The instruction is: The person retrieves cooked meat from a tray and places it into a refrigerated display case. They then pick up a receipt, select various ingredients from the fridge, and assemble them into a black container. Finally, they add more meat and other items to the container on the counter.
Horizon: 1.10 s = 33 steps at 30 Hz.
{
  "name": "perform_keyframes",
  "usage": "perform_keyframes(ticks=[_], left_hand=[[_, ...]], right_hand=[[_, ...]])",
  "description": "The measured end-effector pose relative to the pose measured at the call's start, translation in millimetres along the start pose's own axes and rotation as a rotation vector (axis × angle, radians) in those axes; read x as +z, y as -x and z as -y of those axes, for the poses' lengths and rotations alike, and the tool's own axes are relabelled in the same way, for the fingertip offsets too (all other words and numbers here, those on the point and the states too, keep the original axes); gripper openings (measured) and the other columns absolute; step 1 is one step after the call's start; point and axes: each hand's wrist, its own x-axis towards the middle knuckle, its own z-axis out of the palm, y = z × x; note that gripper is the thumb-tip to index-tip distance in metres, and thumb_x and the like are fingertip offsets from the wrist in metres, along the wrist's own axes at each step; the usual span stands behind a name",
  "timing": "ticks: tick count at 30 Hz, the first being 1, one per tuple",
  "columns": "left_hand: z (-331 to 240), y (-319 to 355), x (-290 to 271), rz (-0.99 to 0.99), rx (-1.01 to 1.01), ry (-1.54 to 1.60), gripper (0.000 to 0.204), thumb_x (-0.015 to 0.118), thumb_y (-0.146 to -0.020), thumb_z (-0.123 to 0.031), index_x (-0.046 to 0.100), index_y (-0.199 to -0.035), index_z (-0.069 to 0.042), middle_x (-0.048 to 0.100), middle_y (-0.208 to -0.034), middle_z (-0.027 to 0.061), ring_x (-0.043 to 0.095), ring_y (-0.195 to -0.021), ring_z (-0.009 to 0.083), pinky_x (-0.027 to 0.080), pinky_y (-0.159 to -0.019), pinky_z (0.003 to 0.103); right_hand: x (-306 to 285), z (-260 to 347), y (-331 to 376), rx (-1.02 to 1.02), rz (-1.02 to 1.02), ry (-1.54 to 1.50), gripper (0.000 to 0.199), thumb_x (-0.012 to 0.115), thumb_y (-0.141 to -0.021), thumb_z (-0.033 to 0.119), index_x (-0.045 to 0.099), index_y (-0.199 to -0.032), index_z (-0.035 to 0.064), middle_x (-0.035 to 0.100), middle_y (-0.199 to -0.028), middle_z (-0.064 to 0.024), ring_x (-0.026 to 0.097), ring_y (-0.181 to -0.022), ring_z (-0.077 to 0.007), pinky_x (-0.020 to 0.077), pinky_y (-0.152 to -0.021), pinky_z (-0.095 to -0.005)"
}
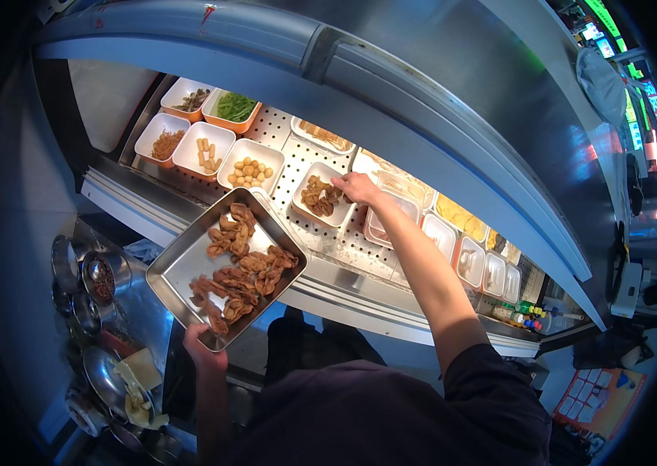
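My left hand (206,349) grips the near corner of a square metal tray (181,268), tilted over the display case's front edge. Several brown, wrinkled cooked food pieces (237,283) lie in it. My right arm stretches into the lit case. There my right hand (356,187), fingers closed together, is at the right side of a white square container (306,172). Similar brown pieces (320,196) partly fill that container and touch or lie just by my fingertips. Whatever is between those fingers is hidden.
Left in the case stand white containers of small round balls (249,172), short pale sticks (207,152) and greens (235,107). Lidded boxes (390,221) sit to the right. The case's metal hood (421,116) overhangs my right arm. Metal bowls (103,380) crowd the lower left.
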Motion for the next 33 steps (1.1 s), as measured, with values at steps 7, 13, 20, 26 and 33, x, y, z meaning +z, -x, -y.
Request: perform_keyframes(ticks=[7,13,20,26,33], left_hand=[[2,1,-1,0.059,0.111,-0.105,0.010,0.058,-0.075,-0.020,0.053,-0.076,-0.012,0.055,-0.083,0.0021,0.057,-0.086,0.0182,0.049,-0.079,0.033],[14,-24,-44,0.114,0.032,-0.029,0.028,0.057,-0.076,-0.025,0.058,-0.096,-0.006,0.060,-0.095,0.0074,0.059,-0.094,0.0234,0.050,-0.086,0.038],[1,-22,-6,0.276,-0.182,0.077,0.044,0.055,-0.075,-0.026,0.059,-0.110,-0.001,0.064,-0.105,0.0098,0.062,-0.100,0.0265,0.050,-0.088,0.040],[-16,-6,2,0.277,-0.108,0.039,0.030,0.055,-0.075,-0.022,0.060,-0.098,-0.003,0.063,-0.098,0.0078,0.063,-0.095,0.0241,0.052,-0.085,0.038],[-11,-13,-5,0.202,-0.051,0.042,0.009,0.056,-0.075,-0.017,0.056,-0.075,-0.009,0.063,-0.083,0.0058,0.064,-0.083,0.0217,0.052,-0.079,0.035]], right_hand=[[13,-24,-3,-0.181,-0.412,0.175,0.042,0.056,-0.092,0.037,0.070,-0.103,-0.0003,0.071,-0.083,-0.0197,0.069,-0.083,-0.0352,0.0534,-0.077,-0.0429],[-13,-50,72,-0.026,-0.632,0.135,0.028,0.064,-0.083,0.025,0.072,-0.095,0.0021,0.069,-0.082,-0.0220,0.067,-0.085,-0.0379,0.0526,-0.079,-0.0433],[14,-97,144,0.044,-0.284,0.479,0.061,0.070,-0.081,0.025,0.048,-0.136,0.0105,0.062,-0.116,-0.0177,0.063,-0.101,-0.0374,0.0543,-0.081,-0.0464],[17,-48,139,-0.167,-0.457,0.410,0.028,0.061,-0.080,0.012,0.060,-0.106,0.0017,0.064,-0.103,-0.0218,0.066,-0.086,-0.0370,0.0545,-0.072,-0.0481],[81,27,85,-0.372,-0.525,0.293,0.010,0.057,-0.077,0.007,0.057,-0.084,0.0005,0.060,-0.085,-0.0196,0.064,-0.073,-0.0390,0.0531,-0.064,-0.0491]])
